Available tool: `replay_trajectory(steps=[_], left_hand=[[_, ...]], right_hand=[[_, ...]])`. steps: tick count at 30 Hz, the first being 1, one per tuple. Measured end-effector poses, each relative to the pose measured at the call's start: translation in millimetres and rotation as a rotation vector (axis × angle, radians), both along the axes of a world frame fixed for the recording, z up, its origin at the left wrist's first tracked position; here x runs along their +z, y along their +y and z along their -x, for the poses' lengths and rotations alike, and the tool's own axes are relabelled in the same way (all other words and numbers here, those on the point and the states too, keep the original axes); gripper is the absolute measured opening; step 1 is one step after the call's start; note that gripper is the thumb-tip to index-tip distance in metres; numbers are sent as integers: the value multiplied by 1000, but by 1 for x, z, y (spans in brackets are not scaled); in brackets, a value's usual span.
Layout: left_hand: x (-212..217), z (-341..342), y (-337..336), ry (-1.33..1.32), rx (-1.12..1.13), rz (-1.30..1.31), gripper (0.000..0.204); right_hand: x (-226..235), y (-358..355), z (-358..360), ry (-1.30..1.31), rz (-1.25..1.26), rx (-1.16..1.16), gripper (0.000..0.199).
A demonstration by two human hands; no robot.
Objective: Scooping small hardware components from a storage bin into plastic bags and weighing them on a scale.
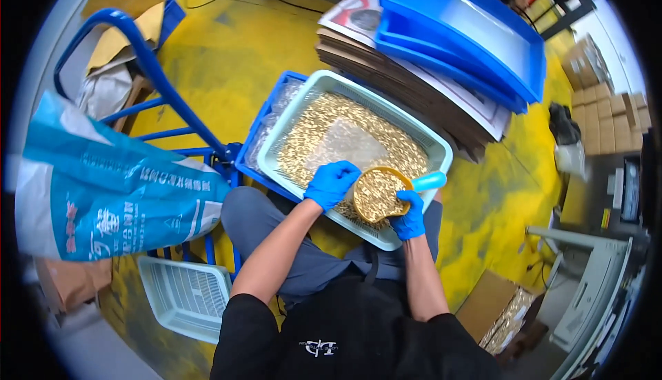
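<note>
A pale green plastic basket (443, 147) in front of me holds many small gold-coloured metal pieces (310, 119). On top of them lies a clear plastic bag (348, 142). My right hand (408, 218), in a blue glove, is closed around the rim of a round yellow bowl (358, 204) heaped with the same pieces. A light blue handle (429, 181) sticks out beside the bowl; whether it joins the bowl is unclear. My left hand (332, 184), also gloved in blue, is at the bowl's left edge with fingers curled together; anything in them is hidden.
The basket rests over a blue tray (248, 152). Stacked blue trays (441, 35) sit on flattened cardboard (400, 80) beyond. At left are a blue trolley frame (165, 83) and a blue-and-white sack (124, 194). An open carton (493, 304) and another pale basket (183, 297) stand on the floor.
</note>
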State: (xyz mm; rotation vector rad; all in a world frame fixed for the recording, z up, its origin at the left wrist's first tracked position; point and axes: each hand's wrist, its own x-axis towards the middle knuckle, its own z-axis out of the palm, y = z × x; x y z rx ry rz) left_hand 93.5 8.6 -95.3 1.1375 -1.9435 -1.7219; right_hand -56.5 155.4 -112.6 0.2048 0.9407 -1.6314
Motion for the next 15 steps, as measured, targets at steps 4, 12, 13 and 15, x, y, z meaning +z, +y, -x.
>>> replay_trajectory(steps=[4, 12, 13, 15], left_hand=[[18, 5, 3, -60, 20, 64, 19], [23, 0, 7, -42, 6, 527, 14], [24, -1, 8, -96, -16, 549, 15], [23, -2, 11, -88, -23, 481, 16]], right_hand=[[15, -3, -5, 74, -90, -76, 49], [24, -9, -10, -24, -60, -112, 41], [25, -9, -10, 39, -89, -116, 39], [13, -5, -4, 94, -115, -119, 39]])
